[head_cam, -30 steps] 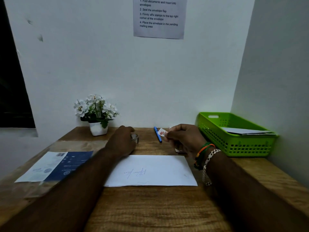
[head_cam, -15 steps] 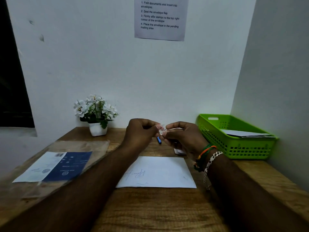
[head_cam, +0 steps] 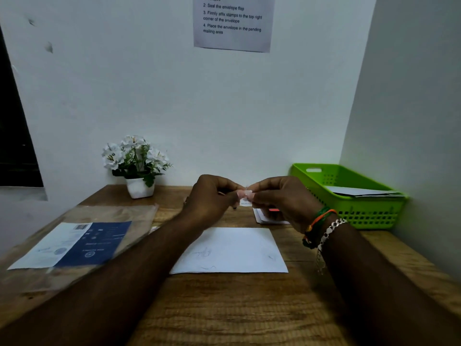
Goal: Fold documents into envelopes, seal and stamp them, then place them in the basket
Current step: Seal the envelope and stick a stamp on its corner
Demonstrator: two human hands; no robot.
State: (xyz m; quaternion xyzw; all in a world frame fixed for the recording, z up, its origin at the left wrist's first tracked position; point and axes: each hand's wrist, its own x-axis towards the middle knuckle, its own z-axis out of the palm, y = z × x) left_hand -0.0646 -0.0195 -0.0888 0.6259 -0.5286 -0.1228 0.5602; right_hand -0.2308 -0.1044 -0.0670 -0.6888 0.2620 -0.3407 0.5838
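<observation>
**Stamp pinched between both hands above the envelope**

While both forearms reached in from the bottom corners of the frame, the left hand [head_cam: 212,196] and the right hand [head_cam: 279,198] met at centre frame, fingers curled and fingertips pinched together on a small pale stamp [head_cam: 245,196] — too small and blurred to read. Both hands were raised off the wooden table [head_cam: 237,315], just above its far half.

Below the hands, in the lower middle of the frame, a white envelope [head_cam: 234,250] lay flat on the table, faint pen marks on its face. Just beyond its upper right corner, partly hidden behind the right hand, sat a small stack of white cards or sheets [head_cam: 264,218] with a red patch on top; what they were could not be told.

At the right of the frame, against the corner of the walls, stood the green basket [head_cam: 369,216] with perforated sides. Inside it lay white envelopes or papers [head_cam: 359,191], flat and stacked, their edges showing just above the near rim — how many could not be told.

At the left of the frame a clear plastic sleeve [head_cam: 104,216] lay on the table with a blue-and-white printed sheet [head_cam: 74,245] in it. Behind it, near the wall, was a white pot of white flowers [head_cam: 136,163]. A printed instruction sheet [head_cam: 233,23] hung on the wall at the top centre. Bracelets [head_cam: 321,228] — orange, green and a silver chain — circled the right wrist.
</observation>
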